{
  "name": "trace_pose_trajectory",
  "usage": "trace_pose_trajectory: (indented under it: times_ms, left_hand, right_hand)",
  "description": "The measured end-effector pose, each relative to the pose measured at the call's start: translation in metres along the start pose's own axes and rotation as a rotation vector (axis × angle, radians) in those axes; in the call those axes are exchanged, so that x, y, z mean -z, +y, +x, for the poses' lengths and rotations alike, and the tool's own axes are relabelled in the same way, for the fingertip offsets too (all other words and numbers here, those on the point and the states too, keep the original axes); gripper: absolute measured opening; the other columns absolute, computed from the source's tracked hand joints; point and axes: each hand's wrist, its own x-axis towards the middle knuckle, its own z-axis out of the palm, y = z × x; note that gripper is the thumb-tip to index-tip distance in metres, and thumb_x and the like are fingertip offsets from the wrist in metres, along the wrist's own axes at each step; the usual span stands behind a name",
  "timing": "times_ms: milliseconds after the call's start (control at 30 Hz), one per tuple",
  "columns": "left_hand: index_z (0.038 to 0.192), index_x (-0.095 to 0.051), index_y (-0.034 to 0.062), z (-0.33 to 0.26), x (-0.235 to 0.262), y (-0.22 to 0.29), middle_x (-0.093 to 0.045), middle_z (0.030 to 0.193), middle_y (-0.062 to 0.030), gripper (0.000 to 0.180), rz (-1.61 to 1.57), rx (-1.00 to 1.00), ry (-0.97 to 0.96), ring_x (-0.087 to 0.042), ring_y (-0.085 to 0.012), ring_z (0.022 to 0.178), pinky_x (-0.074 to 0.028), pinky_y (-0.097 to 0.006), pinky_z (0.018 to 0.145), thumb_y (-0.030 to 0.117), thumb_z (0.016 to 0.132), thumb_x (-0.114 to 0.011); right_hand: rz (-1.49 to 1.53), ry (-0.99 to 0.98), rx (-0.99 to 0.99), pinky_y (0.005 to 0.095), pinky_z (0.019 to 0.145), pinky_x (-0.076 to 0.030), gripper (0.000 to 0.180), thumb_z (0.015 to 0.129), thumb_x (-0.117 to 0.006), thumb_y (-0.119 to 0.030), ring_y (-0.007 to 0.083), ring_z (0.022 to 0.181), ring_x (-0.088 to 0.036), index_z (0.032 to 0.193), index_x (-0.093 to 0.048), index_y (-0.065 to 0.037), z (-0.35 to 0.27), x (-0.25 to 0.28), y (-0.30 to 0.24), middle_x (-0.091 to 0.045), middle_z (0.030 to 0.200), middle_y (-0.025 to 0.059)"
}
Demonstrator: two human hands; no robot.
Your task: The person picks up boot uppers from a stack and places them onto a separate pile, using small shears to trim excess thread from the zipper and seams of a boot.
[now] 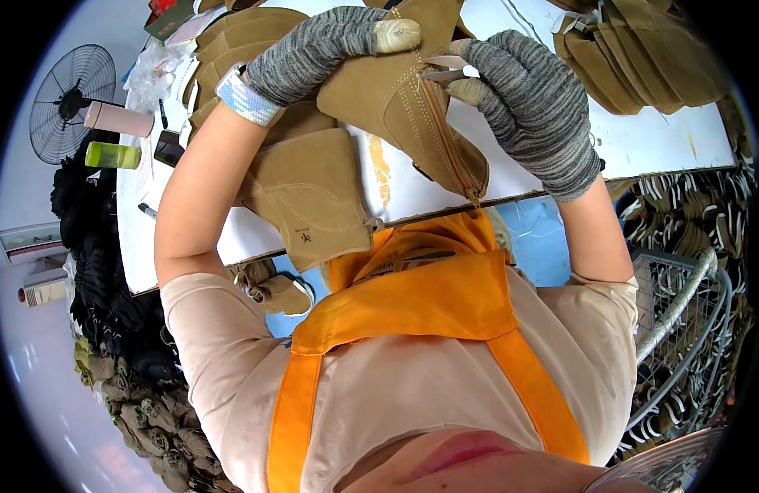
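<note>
**Tan suede upper held up over the table, small tool at the zip seam**

You have the upper (396,99) lifted between both gloved hands, above the white table (659,140) and close to your chest. Your left hand (313,49) wraps over its top edge, fingers pressed together and curled, thumb tip resting on the suede. Your right hand (527,107) pinches a small pale tool (449,72) between thumb and forefinger, its tip touching the stitched seam beside the zip (449,144); the other fingers curl behind the piece.

The upper looks light, soft and floppy: it will fold wherever you leave it unsupported. The nap should give your knit gloves good grip, so slipping seems unlikely. Hold it by the stiffer parts, along the double stitching and the zip tape, where it bends least.

Its long axis follows the zip, running from your hands down and to the right, with the zip's lower end pointing at the table edge near your apron (412,304). A second upper (313,197) lies flat just below your left forearm, and more are stacked at the far right (642,57).
</note>
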Motion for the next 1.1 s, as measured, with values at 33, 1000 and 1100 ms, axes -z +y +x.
trace_pose_trajectory:
  times_ms: [33,1000,1100]
  left_hand:
    - [0.123,-0.067,0.0049,-0.001,-0.003,0.002,-0.068,0.117,-0.0054,0.044,-0.018,0.028,0.015,-0.063,-0.0148,0.105,-0.050,-0.030,0.095,0.037,0.092,-0.068]
    - [0.119,-0.069,0.0041,0.006,0.003,-0.005,-0.071,0.107,-0.0047,0.045,-0.098,0.044,-0.109,-0.066,-0.0134,0.098,-0.052,-0.027,0.089,0.039,0.091,-0.069]
    - [0.118,-0.069,0.0040,0.005,0.000,-0.004,-0.071,0.106,-0.0047,0.044,-0.063,0.021,-0.092,-0.065,-0.0134,0.096,-0.052,-0.028,0.088,0.039,0.091,-0.069]
  right_hand:
    - [0.010,-0.003,0.000,0.0352,0.067,-0.053,0.035,0.087,-0.070,-0.029,0.0257,0.079,-0.064,0.117,-0.068,-0.009,0.001,0.001,0.000,-0.063,0.089,0.0084]
    - [0.130,-0.129,-0.116,0.0351,0.085,-0.054,0.034,0.087,-0.071,-0.025,0.0275,0.096,-0.066,0.118,-0.067,-0.011,0.002,0.008,-0.008,-0.068,0.107,0.0081]
    - [0.085,0.060,0.006,0.0351,0.065,-0.052,0.027,0.088,-0.070,-0.028,0.0268,0.076,-0.065,0.106,-0.068,-0.008,0.000,-0.001,0.000,-0.063,0.086,0.0086]
